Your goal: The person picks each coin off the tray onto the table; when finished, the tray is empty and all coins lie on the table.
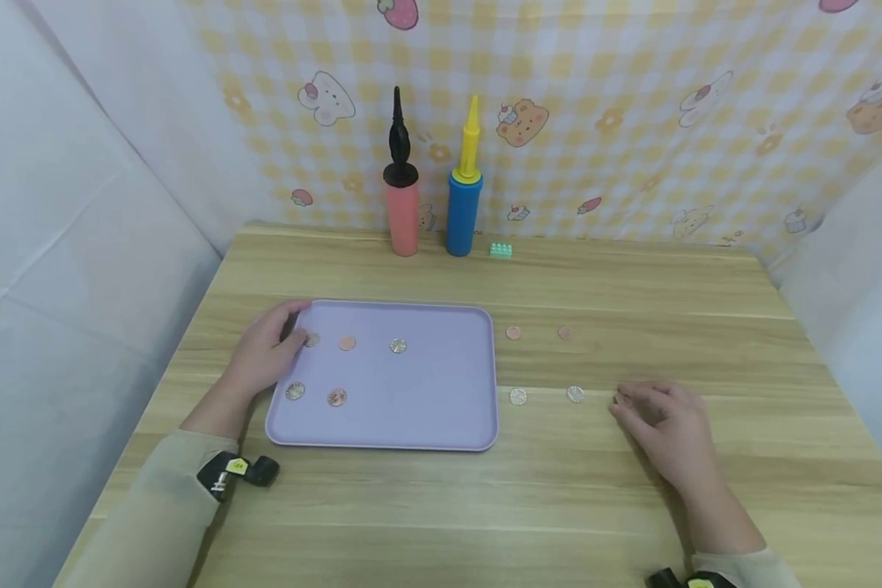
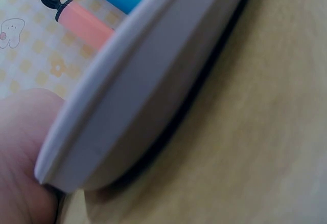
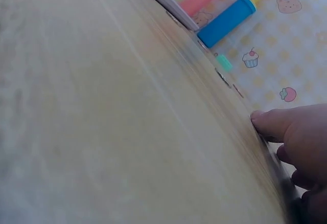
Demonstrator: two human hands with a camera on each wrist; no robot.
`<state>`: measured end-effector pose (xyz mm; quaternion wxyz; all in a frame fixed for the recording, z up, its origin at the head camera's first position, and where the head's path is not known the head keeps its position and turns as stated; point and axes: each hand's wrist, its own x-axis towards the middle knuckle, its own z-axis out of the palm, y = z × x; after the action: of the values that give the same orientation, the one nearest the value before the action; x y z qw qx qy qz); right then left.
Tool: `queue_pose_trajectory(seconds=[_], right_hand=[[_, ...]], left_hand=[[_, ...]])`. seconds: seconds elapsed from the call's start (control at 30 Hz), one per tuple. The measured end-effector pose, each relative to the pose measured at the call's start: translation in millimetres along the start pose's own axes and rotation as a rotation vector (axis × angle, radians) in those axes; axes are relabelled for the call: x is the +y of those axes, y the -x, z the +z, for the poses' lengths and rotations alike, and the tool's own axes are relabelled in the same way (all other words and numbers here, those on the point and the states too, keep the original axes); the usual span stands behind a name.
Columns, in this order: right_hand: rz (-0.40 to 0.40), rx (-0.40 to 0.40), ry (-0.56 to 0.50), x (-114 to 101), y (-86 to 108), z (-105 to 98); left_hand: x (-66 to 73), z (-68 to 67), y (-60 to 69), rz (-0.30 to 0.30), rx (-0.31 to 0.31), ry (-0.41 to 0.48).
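Observation:
A shallow purple tray [image 1: 426, 408] lies on the table with several silver and copper coins on its left half, among them a copper coin [image 1: 336, 397] and a silver coin [image 1: 398, 346]. My left hand [image 1: 268, 347] grips the tray's left edge, thumb over the rim beside a coin [image 1: 312, 340]. In the left wrist view the tray's side wall [image 2: 127, 91] fills the middle. Right of the tray, my right hand [image 1: 665, 429] is low at the tabletop, thumb and index tips together, apparently pinching a coin mostly hidden by them. In the right wrist view the fingers [image 3: 278, 124] meet the table surface.
Between tray and right hand lie two copper coins [image 1: 513, 333] and two silver coins [image 1: 518, 397]. Along the back edge stand a pink balloon pump [image 1: 403, 216], a blue balloon pump [image 1: 463, 214] and a small mint building block [image 1: 501, 250]. A patterned curtain [image 1: 595, 106] hangs behind.

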<state>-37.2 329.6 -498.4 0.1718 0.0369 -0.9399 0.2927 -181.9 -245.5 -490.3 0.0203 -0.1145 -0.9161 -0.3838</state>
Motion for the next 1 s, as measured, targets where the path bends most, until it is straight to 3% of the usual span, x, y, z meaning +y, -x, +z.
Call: queue_pose_trajectory(seconds=[0.5,1.0], right_hand=[[-0.024,-0.025,-0.003,-6.3,1.2,-0.2],[-0.068,0.009,-0.034,0.6,4.3,0.2]], left_hand=[[-1.2,-3.2,0.1,0.000,0.002,0.004],[-3.5,0.3,-2.0,0.024,-0.001,-0.017]])
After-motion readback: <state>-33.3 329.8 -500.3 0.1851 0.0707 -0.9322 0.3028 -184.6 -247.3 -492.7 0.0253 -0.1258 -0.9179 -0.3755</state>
